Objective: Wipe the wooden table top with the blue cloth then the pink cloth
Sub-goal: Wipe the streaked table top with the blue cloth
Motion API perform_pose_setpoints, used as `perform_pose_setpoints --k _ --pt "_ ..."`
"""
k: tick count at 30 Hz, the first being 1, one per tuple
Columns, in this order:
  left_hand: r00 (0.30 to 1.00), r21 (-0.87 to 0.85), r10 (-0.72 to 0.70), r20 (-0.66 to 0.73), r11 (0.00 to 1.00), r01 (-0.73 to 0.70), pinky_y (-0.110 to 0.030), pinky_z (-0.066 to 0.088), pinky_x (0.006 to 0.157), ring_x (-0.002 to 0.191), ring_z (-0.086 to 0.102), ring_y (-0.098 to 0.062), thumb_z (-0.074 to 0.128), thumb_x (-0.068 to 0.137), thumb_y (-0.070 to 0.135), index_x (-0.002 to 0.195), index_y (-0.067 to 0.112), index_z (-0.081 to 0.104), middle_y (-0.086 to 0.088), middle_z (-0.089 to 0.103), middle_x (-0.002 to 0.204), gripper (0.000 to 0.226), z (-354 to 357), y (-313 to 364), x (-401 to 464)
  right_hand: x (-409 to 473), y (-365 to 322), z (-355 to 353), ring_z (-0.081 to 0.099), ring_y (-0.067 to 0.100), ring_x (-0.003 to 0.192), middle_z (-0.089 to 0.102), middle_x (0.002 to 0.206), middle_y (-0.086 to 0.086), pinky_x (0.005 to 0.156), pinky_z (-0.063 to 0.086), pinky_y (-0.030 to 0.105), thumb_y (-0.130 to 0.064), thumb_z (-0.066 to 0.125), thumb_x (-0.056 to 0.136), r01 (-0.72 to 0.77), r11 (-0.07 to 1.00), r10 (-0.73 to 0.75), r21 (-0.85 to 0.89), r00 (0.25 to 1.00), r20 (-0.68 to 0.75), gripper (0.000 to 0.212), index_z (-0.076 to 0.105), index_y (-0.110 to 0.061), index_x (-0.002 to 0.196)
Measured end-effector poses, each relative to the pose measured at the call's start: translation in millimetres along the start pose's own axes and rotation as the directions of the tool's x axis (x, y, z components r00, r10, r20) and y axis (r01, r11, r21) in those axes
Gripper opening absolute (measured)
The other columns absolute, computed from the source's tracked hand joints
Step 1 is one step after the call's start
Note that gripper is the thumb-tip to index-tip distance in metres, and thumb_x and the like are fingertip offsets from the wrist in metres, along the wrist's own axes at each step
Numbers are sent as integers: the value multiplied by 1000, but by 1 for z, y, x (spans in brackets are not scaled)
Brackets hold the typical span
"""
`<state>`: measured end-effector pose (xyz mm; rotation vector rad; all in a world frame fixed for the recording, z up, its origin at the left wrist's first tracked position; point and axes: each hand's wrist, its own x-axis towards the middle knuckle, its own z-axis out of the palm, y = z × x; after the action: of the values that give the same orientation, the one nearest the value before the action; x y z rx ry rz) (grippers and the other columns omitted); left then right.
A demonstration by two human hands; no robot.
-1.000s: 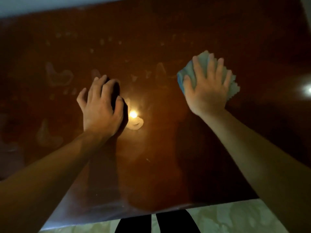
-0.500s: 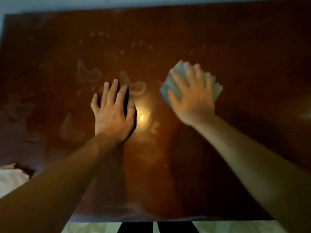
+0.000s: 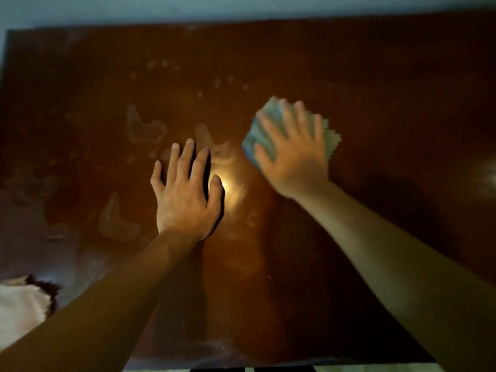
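Note:
The dark glossy wooden table top (image 3: 375, 76) fills the view, dotted with pale smudges and handprints on its left half. My right hand (image 3: 295, 157) lies flat, fingers spread, pressing the folded blue cloth (image 3: 257, 135) onto the wood right of centre; the hand is motion-blurred. My left hand (image 3: 185, 194) rests flat on the table beside it, fingers straight, holding nothing. A pale pinkish cloth (image 3: 18, 310) lies at the table's near left corner, partly cut off by the frame edge.
A bright lamp reflection (image 3: 226, 186) glows on the wood between my hands. A pale wall (image 3: 241, 6) runs behind the table's far edge. Light patterned floor (image 3: 349, 367) shows beyond the near edge.
My right hand has slid the blue cloth leftward, nearer my left hand. The view has shifted so the pink cloth at the near left corner has come into sight.

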<state>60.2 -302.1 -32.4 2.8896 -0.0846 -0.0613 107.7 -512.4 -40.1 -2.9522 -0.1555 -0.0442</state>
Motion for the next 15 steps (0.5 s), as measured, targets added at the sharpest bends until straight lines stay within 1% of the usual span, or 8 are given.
perform_pose_setpoints --k 2,5,7,8,9,11,13,15 --pt "1000 -3 4 2 1000 -4 -55 5 121 154 7 -22 27 101 49 152 20 34 -5 23 164 59 0 0 0 26 43 -9 18 38 155 24 167 13 123 10 59 -56 32 100 -170 984 171 -48 985 16 64 32 -32 159" --pt "1000 0 3 2 1000 -3 -56 6 121 154 9 -24 27 100 49 152 19 35 -6 23 164 60 -1 1 -1 51 99 -24 9 40 156 14 169 15 123 6 63 -60 23 100 -406 912 408 -62 913 24 67 20 -32 161" --pt "1000 6 4 13 1000 -4 -56 6 121 154 9 -24 26 99 50 152 18 35 -7 23 164 62 -2 2 -1 58 99 -22 5 40 156 9 170 15 123 2 63 -60 18 100 -494 867 496 -57 868 26 69 15 -32 162" --pt "1000 5 5 17 1000 -5 -56 6 121 154 9 -25 26 99 50 152 18 35 -7 23 164 62 -3 3 -1 59 89 -20 3 40 156 7 170 15 123 0 63 -60 17 100 -511 858 513 -56 858 20 69 14 -31 162" --pt "1000 4 4 19 1000 -4 -56 5 121 154 9 -25 25 99 51 152 18 35 -7 23 164 63 -4 3 -1 58 74 -17 3 40 156 7 170 15 123 0 63 -59 19 100 -502 864 503 -45 864 22 69 15 -31 163" --pt "1000 2 1 15 1000 -2 -57 6 120 154 9 -25 26 99 51 151 18 36 -8 24 164 63 -5 3 -1 52 37 -12 4 40 156 10 170 15 123 1 62 -57 23 100 -404 914 405 -31 914 29 68 19 -30 162" --pt "1000 3 0 16 1000 0 -57 6 120 154 10 -26 27 99 51 151 17 37 -8 25 164 63 -5 4 0 37 -2 -5 8 39 157 14 170 14 125 2 59 -55 23 102 -226 973 228 -50 973 25 65 22 -31 162" --pt "1000 16 2 23 1000 -3 -57 6 120 154 10 -26 27 98 51 151 16 36 -8 25 164 64 -5 4 0 20 -38 1 16 38 156 23 167 13 124 8 58 -54 28 104 9 1000 -8 -29 1000 29 61 31 -29 160"
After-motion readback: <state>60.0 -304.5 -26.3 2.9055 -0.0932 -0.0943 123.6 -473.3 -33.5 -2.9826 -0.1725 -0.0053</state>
